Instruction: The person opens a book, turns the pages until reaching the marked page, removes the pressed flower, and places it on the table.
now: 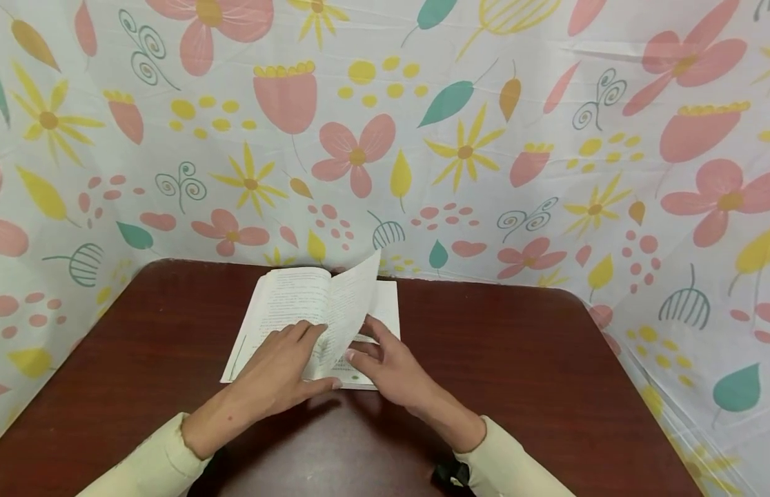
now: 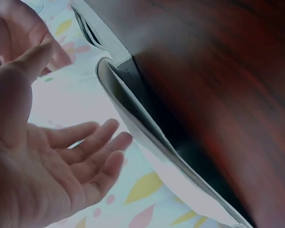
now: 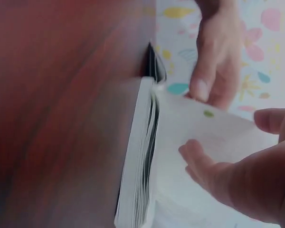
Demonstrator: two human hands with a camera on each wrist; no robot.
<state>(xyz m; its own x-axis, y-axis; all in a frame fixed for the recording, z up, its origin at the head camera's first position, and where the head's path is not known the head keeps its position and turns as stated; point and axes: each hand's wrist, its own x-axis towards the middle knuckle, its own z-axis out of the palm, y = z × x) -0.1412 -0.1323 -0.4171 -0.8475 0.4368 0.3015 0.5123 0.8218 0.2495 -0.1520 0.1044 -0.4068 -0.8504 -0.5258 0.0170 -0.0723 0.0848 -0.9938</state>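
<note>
Open book (image 1: pixel 298 304) on worktop (image 1: pixel 515 359): my left hand (image 1: pixel 279 376) flat, fingers spread on it; my right hand (image 1: pixel 385 366) pinching a lifted page (image 1: pixel 354 297).

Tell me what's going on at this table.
A person sits at a dark wooden table with an open book lying flat on it. The left hand rests on the left page with straight fingers. The right hand is at the lower edge of a page that stands partway up between the two sides. A flowered cloth hangs behind and around the table.
</note>
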